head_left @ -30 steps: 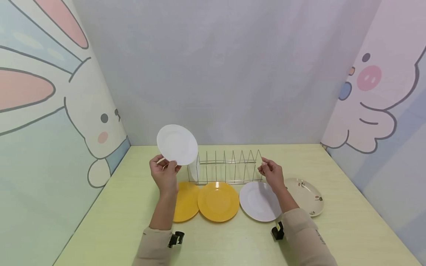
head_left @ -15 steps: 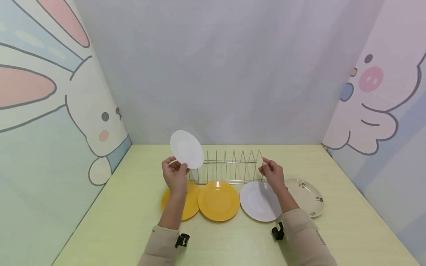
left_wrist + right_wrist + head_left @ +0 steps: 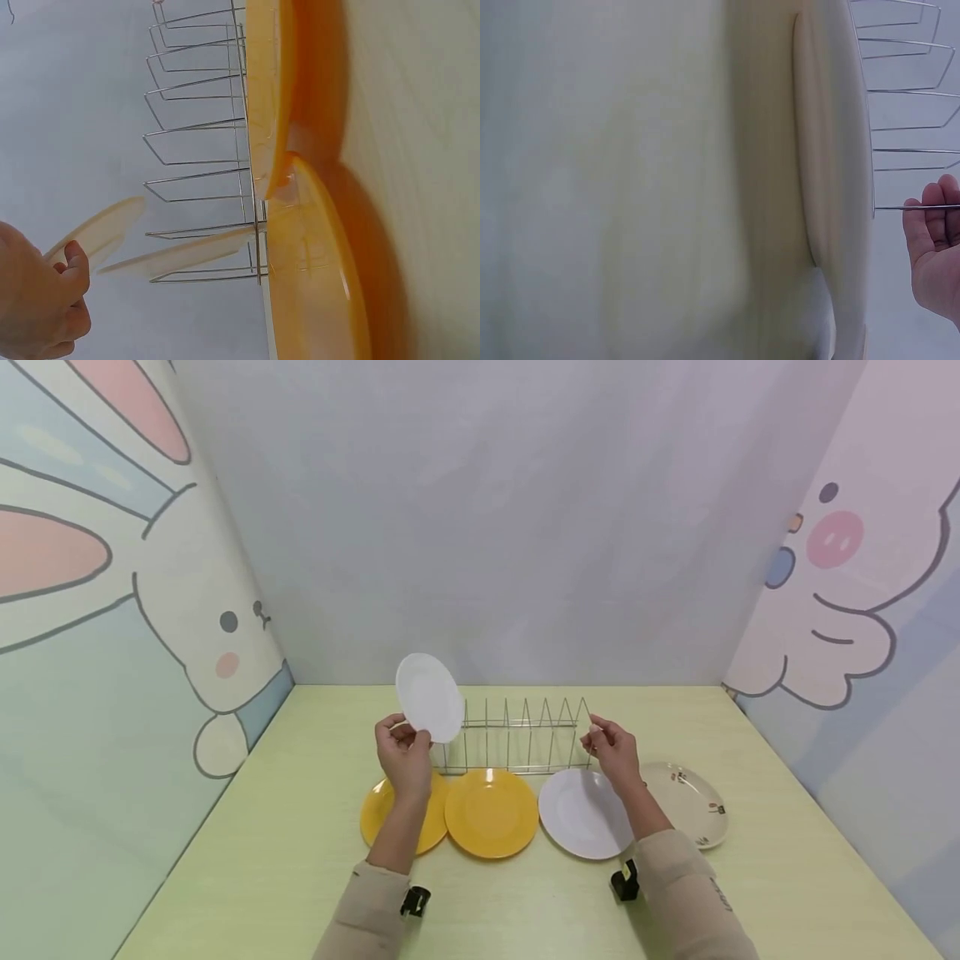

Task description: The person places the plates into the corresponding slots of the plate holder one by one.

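Observation:
My left hand (image 3: pixel 406 760) pinches the lower edge of a white plate (image 3: pixel 431 697), raised and tilted above the left end of the wire rack (image 3: pixel 529 770). In the left wrist view, the fingers of that hand (image 3: pixel 49 300) hold the plate (image 3: pixel 101 231), while another white plate (image 3: pixel 187 255) stands in the rack's end slot. My right hand (image 3: pixel 612 752) grips the right end wire of the rack; the right wrist view shows its fingers (image 3: pixel 936 217) curled at that wire.
In front of the rack lie two yellow plates (image 3: pixel 491 814), a white plate (image 3: pixel 583 814) and, at the right, a cream patterned plate (image 3: pixel 692 802) partly behind my right forearm. A curtain-like backdrop (image 3: pixel 495 527) stands behind the table (image 3: pixel 525 910), with cartoon-printed panels on both sides.
My left hand has carried the white plate to the right, over the rack's left end, and the plate has turned more edge-on. My right hand has stayed at the rack's right end.

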Motion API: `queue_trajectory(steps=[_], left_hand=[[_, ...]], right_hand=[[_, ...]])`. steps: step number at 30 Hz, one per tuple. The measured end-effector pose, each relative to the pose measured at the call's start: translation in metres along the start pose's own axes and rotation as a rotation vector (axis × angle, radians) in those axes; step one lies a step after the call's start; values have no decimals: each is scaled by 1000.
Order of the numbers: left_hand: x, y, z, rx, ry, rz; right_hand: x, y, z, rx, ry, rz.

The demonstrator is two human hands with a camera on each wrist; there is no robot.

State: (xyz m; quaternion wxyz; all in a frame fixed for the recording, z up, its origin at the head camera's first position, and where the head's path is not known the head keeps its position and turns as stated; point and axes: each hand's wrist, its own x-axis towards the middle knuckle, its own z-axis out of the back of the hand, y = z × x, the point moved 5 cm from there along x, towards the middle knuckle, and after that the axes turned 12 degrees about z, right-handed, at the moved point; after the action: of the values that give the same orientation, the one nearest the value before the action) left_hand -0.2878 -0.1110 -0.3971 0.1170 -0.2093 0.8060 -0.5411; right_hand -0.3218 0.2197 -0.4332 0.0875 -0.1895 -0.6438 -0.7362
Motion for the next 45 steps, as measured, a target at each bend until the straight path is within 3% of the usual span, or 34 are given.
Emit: queue_trajectory(steps=[4, 12, 17, 21, 30, 45], left_hand=[[-1, 0, 0, 45, -13, -18], [-10, 17, -3, 176, 3, 23], [-10, 25, -1, 175, -10, 49], [-9, 30, -1, 179, -8, 107], [-9, 43, -5, 271, -15, 151], [-7, 48, -2, 288, -72, 211]], right_hand=[[1, 1, -1, -5, -4, 6], [2, -8, 3, 25, -14, 10], [5, -24, 6, 27, -20, 12], [7, -30, 8, 12, -30, 23], [2, -1, 5, 3, -14, 28], [0, -2, 1, 9, -10, 3]])
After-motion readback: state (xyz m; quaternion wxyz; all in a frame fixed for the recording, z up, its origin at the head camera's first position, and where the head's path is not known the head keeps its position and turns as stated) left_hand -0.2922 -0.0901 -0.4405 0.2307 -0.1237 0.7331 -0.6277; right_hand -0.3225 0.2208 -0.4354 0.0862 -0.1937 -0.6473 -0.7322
